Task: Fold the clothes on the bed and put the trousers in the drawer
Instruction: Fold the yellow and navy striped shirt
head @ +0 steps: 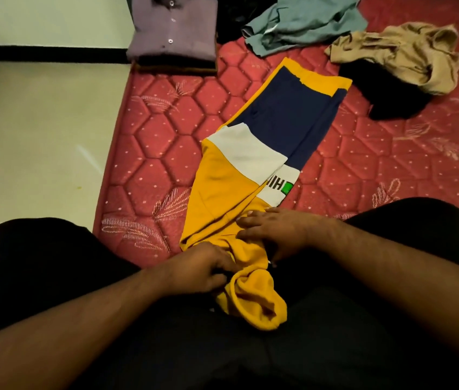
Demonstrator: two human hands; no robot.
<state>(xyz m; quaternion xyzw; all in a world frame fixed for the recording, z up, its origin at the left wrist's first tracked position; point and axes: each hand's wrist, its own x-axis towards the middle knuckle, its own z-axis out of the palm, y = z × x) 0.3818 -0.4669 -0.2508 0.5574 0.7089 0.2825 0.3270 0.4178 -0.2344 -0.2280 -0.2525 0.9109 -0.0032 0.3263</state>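
Observation:
A yellow, navy and white shirt [267, 142] lies lengthwise on the red quilted mattress [166, 130], folded into a long narrow strip. Its near yellow end is bunched over my lap. My left hand [200, 270] grips that bunched yellow cloth at the near left. My right hand [271, 230] lies flat on the yellow part, fingers spread, pressing it down. A folded purple button shirt [173, 29] tops a stack at the mattress's far left corner.
Unfolded clothes lie at the far side: a grey-green garment [304, 21], a tan garment [400, 52] and a black one [388, 94] under it. Pale floor [39, 136] runs along the mattress's left edge. My dark-trousered legs [53, 263] fill the near view.

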